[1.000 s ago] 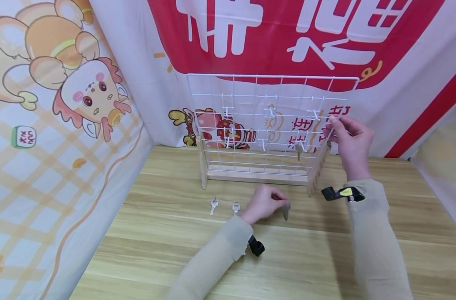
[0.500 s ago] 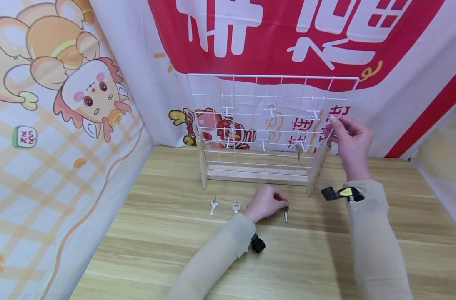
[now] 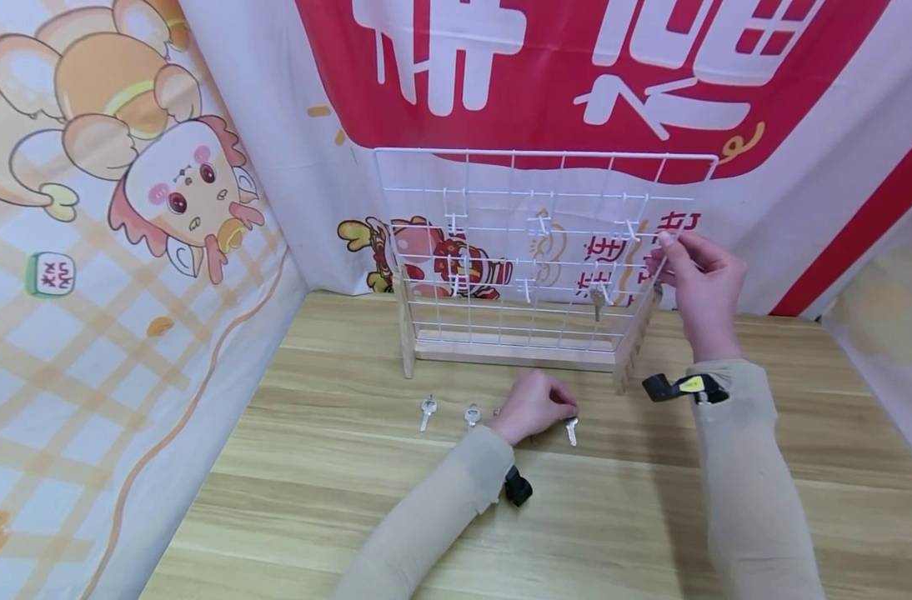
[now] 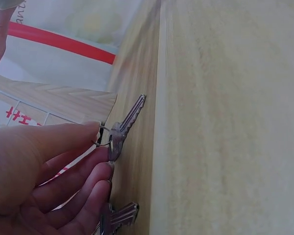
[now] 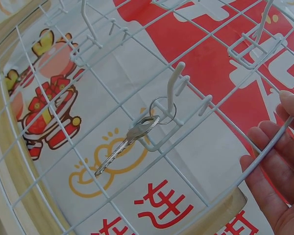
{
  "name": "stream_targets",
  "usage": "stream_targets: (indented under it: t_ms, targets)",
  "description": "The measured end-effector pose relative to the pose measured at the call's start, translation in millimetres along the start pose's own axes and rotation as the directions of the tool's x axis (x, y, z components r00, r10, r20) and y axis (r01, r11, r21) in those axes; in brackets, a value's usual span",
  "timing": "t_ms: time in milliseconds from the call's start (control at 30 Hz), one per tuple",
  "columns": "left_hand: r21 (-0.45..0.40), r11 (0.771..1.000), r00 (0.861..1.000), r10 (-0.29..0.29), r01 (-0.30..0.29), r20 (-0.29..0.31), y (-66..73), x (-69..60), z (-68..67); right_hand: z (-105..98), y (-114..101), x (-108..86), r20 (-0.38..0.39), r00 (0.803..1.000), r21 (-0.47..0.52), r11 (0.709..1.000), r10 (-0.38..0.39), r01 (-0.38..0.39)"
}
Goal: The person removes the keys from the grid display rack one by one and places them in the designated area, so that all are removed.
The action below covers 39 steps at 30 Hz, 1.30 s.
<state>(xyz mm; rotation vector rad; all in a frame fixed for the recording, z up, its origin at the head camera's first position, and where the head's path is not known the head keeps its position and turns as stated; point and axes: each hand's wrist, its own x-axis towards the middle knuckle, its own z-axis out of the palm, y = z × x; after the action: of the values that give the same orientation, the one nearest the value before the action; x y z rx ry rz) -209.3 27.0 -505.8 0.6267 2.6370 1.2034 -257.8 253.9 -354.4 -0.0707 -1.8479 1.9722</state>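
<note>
With thumb and fingertips, my left hand (image 3: 534,406) pinches the ring (image 4: 96,142) of a silver key (image 3: 572,430) low over the wooden table. In the left wrist view the key's blade (image 4: 133,116) points away from the fingers. My right hand (image 3: 704,283) holds the right side of a white wire grid rack (image 3: 546,153) between thumb and fingers. From a lower right hook (image 5: 174,88) of that grid, another key (image 5: 118,152) hangs by its ring. Two keys, a left one (image 3: 428,412) and one beside it (image 3: 473,415), lie on the table; a further key (image 4: 123,218) is partly hidden by my left hand.
Several more white hooks, such as an upper left hook (image 3: 453,222), sit on the grid. Wooden feet and a bar (image 3: 512,356) support the rack on the table (image 3: 336,500). Printed cloth (image 3: 291,100) hangs behind and to the left.
The key in my left hand has turned on its ring, from hanging edge-on to showing its flat side. My left hand shifted very slightly; the right hand has stayed on the rack.
</note>
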Motion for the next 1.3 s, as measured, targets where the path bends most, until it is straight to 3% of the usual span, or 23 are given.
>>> stream_targets:
  t_ms: [300,533,667,800,1067,1200,1300]
  targets:
    - [0.015,1.0,1.0,0.013,-0.013,0.025,2.2,2.5,0.7,-1,0,-0.2,-0.003,1.0,-0.006,1.0,0.0,0.0]
    - [-0.084,0.996,1.0,-0.002,0.004,0.027,0.6,2.5,-3.1,0,0,-1.3,-0.002,1.0,-0.018,1.0,0.01,-0.01]
    - [-0.151,0.988,0.999,0.024,-0.029,-0.034,2.7,3.8,-13.6,0,-1,-0.3,0.001,1.0,-0.012,1.0,0.012,-0.012]
    - [-0.235,0.969,0.99,0.042,-0.074,-0.136,9.0,7.1,-27.2,-1,-1,0.0,0.004,1.0,-0.01,1.0,0.004,-0.004]
    - [-0.374,0.915,0.954,0.036,-0.15,-0.297,33.4,18.1,-52.3,-1,-1,-0.4,0.013,1.0,-0.023,1.0,0.003,-0.002]
    - [-0.416,0.888,0.932,0.041,-0.199,-0.359,45.6,23.5,-56.9,-1,-1,-0.4,0.013,1.0,-0.033,0.999,0.003,-0.003]
    - [-0.422,0.88,0.919,0.039,-0.218,-0.392,55.6,27.5,-57.1,-1,0,-0.4,0.009,1.0,-0.039,0.999,0.001,-0.001]
